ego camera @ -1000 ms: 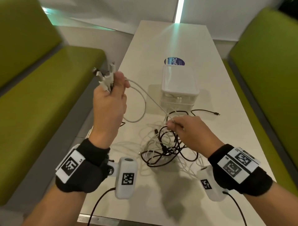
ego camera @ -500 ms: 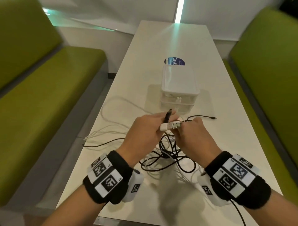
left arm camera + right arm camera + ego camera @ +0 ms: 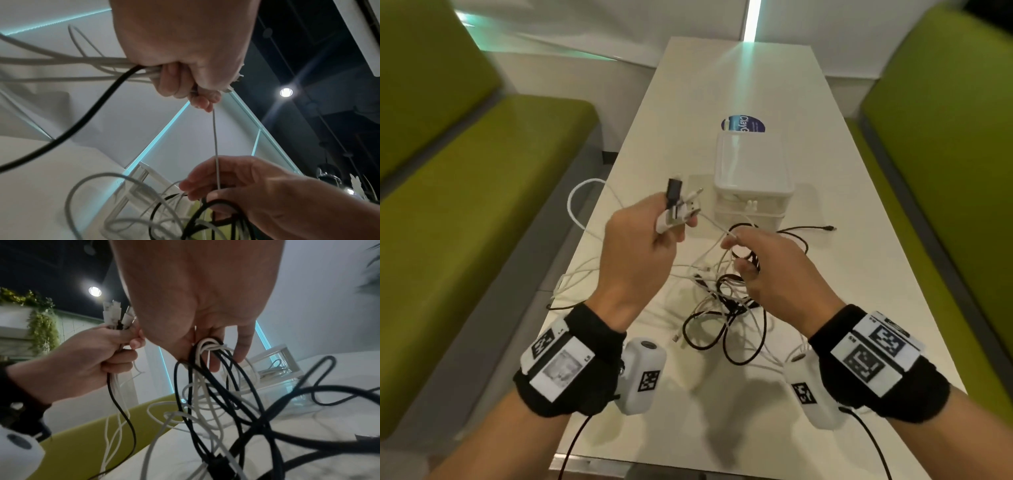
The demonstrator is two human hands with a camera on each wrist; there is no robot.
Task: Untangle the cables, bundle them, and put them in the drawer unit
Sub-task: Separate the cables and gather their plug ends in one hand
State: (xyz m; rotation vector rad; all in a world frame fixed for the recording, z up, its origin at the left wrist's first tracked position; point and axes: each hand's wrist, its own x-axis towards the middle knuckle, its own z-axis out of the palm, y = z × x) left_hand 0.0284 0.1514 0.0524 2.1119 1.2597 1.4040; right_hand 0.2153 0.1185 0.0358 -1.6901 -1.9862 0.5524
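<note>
A tangle of black and white cables [image 3: 726,308] lies on the white table [image 3: 859,291] between my hands. My left hand [image 3: 671,229] is raised above it and grips a bunch of cable ends; their white and black plugs [image 3: 679,205] stick out past the fingers. In the left wrist view one thin white cable [image 3: 214,146] runs taut from that fist down to my right hand [image 3: 736,253]. The right hand pinches this cable and has loops of black and white cable [image 3: 207,347] gathered in its curled fingers. The clear plastic drawer unit [image 3: 751,171] stands just beyond the tangle.
Green bench seats [image 3: 482,205] flank the table on both sides. A blue round sticker [image 3: 743,124] lies behind the drawer unit. A loose black cable end [image 3: 828,228] trails to the right of the unit. White loops [image 3: 578,205] hang over the table's left edge.
My left hand dropped from high on the left to meet the right hand, then rose and drew back left with the plug ends. The right hand stayed at the tangle, gathering loops.
</note>
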